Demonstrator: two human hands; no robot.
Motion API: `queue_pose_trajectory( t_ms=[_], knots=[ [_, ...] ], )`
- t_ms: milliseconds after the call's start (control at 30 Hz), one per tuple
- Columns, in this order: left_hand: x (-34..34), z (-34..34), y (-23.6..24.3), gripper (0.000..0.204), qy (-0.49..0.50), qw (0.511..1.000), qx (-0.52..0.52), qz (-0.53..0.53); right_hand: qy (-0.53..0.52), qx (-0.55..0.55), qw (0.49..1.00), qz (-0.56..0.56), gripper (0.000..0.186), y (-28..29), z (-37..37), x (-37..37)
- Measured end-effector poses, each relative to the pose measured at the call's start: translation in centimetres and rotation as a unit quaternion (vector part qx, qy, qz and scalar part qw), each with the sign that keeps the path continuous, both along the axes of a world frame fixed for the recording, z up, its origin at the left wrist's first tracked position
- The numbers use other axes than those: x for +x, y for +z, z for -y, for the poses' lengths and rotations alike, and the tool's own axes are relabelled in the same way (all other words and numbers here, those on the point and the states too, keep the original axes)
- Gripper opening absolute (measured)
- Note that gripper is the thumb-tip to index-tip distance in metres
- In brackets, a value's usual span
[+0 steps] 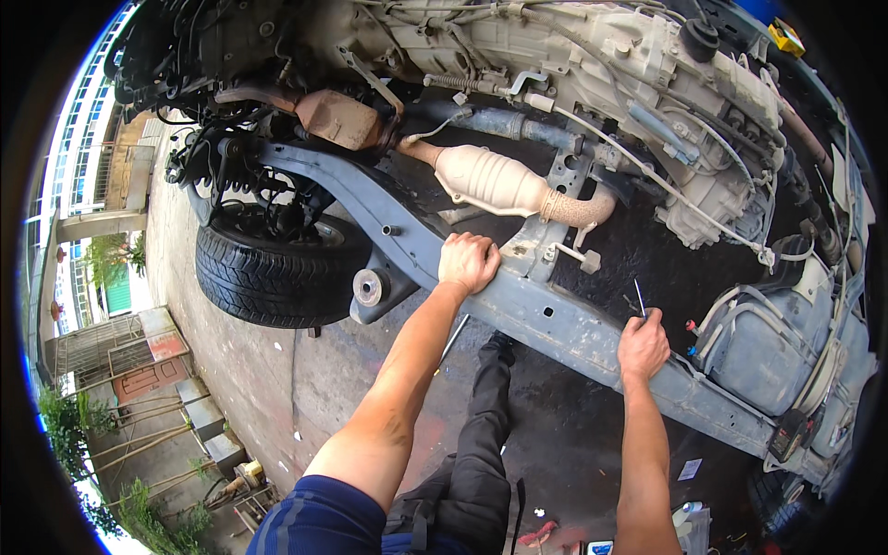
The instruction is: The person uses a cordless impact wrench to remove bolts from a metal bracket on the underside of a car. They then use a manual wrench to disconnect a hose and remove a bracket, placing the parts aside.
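A long grey vehicle frame rail runs diagonally across in front of me, from the wheel at left to the lower right. My left hand is closed over the rail's upper edge, fingers curled. Farther right, my right hand is closed around a slim tool with a thin metal shaft pointing up; its handle is hidden in the fist, so its exact kind is unclear. That hand is just above the rail; whether it touches it I cannot tell. Beyond the rail lies a tan catalytic converter with its exhaust pipe.
A black tire stands at left under the frame. The gearbox and its cables fill the far side. A grey tank sits at right, with a dark power-tool-like object on the rail. Small items lie on the floor near the bottom.
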State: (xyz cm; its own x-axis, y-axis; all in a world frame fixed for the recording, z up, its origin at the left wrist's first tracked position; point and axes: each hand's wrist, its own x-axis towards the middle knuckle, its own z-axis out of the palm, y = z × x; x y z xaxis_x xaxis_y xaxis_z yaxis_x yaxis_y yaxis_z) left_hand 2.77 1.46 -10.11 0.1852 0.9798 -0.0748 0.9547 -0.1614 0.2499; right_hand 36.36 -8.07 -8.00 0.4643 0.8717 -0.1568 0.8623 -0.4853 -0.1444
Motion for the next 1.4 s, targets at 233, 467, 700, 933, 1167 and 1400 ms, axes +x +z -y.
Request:
queue_pose_trajectory(
  t_ms=[233, 467, 700, 933, 1167, 1400],
  knots=[
    [-0.02, -0.06, -0.02, 0.028, -0.005, 1.000, 0.005, 0.002, 0.000, -0.003, 1.000, 0.000, 0.023, -0.12, 0.04, 0.11],
    [0.05, -0.03, 0.18, 0.027, -0.003, 1.000, -0.006, 0.005, -0.004, -0.009, 1.000, 0.000, 0.024, 0.11, -0.08, 0.01],
    [-0.09, 0.10, 0.08, 0.028, -0.002, 1.000, -0.001, 0.012, -0.001, -0.007, 1.000, -0.001, 0.023, 0.27, 0.02, -0.07],
    [-0.16, 0.15, 0.22, 0.031, -0.007, 1.000, -0.009, 0.002, -0.003, 0.012, 1.000, 0.001, 0.022, 0.54, 0.02, -0.23],
    [0.02, 0.12, 0.51, 0.030, 0.000, 1.000, -0.023, -0.001, -0.011, -0.003, 1.000, -0.004, 0.023, 0.42, 0.07, -0.12],
    [-0.15, 0.33, 0.88, 0.029, 0.003, 1.000, -0.029, 0.000, -0.008, -0.022, 1.000, 0.003, 0.024, 0.28, 0.01, -0.27]
  ],
)
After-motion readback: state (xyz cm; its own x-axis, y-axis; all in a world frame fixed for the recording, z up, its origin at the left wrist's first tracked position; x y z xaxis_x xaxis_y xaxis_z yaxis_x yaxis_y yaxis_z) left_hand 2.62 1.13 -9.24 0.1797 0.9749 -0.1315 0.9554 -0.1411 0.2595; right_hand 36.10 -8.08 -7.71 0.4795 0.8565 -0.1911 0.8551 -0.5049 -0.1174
